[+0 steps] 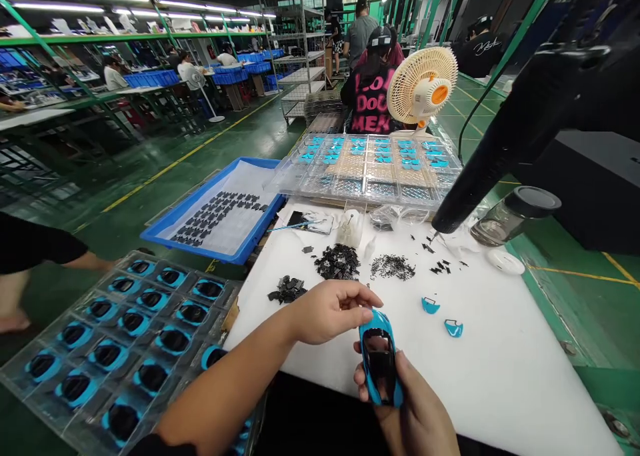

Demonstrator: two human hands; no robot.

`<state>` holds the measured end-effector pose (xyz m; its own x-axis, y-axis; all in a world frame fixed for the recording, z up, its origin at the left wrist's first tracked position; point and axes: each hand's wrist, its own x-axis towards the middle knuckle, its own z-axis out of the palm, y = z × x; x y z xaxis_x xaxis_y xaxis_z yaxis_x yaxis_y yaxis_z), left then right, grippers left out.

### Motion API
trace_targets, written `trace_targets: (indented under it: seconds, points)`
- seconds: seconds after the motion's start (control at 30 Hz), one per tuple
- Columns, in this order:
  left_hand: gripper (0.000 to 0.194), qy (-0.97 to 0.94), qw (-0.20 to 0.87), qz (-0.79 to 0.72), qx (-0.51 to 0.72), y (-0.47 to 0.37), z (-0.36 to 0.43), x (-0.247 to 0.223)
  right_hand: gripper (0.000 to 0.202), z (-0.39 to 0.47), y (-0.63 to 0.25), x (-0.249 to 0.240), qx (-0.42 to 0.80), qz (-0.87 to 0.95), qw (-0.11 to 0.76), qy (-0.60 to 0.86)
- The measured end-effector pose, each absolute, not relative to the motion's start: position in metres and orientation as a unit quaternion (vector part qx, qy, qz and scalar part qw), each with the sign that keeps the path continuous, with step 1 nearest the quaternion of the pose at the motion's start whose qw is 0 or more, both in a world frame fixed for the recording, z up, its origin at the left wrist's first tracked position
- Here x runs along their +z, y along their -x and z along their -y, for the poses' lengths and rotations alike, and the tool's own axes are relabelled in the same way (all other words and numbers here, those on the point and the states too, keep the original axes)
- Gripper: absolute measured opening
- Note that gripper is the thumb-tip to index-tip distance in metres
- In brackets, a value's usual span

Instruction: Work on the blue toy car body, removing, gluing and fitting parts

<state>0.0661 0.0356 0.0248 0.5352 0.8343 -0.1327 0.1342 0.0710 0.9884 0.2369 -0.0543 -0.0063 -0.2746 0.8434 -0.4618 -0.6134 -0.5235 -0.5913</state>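
The right hand (420, 406) holds a blue toy car (381, 366) with a glossy dark top, fingers wrapped around its sides, just above the near edge of the white worktop (500, 389). The left hand (327, 313) is bent narrow, its thumb and fingertips touching the car's far end; whether they pinch it, I cannot tell. To the left, a clear compartment tray (37, 404) bears rows of similar blue cars, with another person's arm (87, 259) beside it. On the worktop, 2 small blue parts (454, 329) lie to the right of the car. Beyond the left hand are 3 heaps of black pieces, the middle heap (337, 263) the largest. A dark-lidded jar (505, 216) stands far right, near a black tube (493, 153). Farther left, a blue bin (193, 248) holds dark flat pieces. Behind the worktop, a clear divided tray (340, 191) carries more blue parts; past it stand a cream fan (415, 86) and a person in a black-and-pink top (373, 93).
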Motion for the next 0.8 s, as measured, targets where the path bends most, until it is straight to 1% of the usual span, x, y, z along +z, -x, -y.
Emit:
trace_targets:
  seconds: [0.1, 0.2, 0.27, 0.33, 0.43, 0.5, 0.57, 0.67, 0.8]
  points:
    - [0.026, -0.703, 0.523, -0.415, 0.243, -0.059, -0.028, 0.035, 0.046, 0.053, -0.246, -0.004, 0.757, 0.287, 0.398, 0.431]
    - [0.017, -0.758, 0.456, -0.394, 0.249, -0.053, -0.02, 0.041, 0.041, 0.049, -0.256, 0.0, 0.69, 0.42, 0.363, 0.465]
    - [0.015, -0.795, 0.415, -0.342, 0.28, -0.051, -0.014, 0.041, 0.037, 0.046, -0.264, 0.001, 0.624, 0.501, 0.358, 0.481]
    - [0.017, -0.836, 0.354, -0.268, 0.322, -0.048, -0.009, 0.038, 0.037, 0.043, -0.273, 0.001, 0.541, 0.594, 0.359, 0.475]
    - [0.021, -0.887, 0.227, -0.199, 0.35, -0.044, -0.001, 0.029, 0.05, 0.043, -0.286, 0.001, 0.42, 0.714, 0.35, 0.438]
    - [0.022, -0.908, 0.156, -0.182, 0.344, -0.04, 0.003, 0.022, 0.06, 0.042, -0.291, 0.001, 0.355, 0.762, 0.341, 0.421]
    - [0.024, -0.915, 0.108, -0.161, 0.353, -0.038, 0.007, 0.016, 0.062, 0.042, -0.292, 0.004, 0.301, 0.794, 0.339, 0.405]
    - [0.024, -0.91, 0.076, -0.137, 0.384, -0.037, 0.009, 0.01, 0.057, 0.042, -0.291, 0.011, 0.254, 0.821, 0.35, 0.374]
    - [0.02, -0.904, 0.05, -0.137, 0.402, -0.039, 0.01, 0.011, 0.053, 0.043, -0.289, 0.016, 0.232, 0.833, 0.361, 0.35]
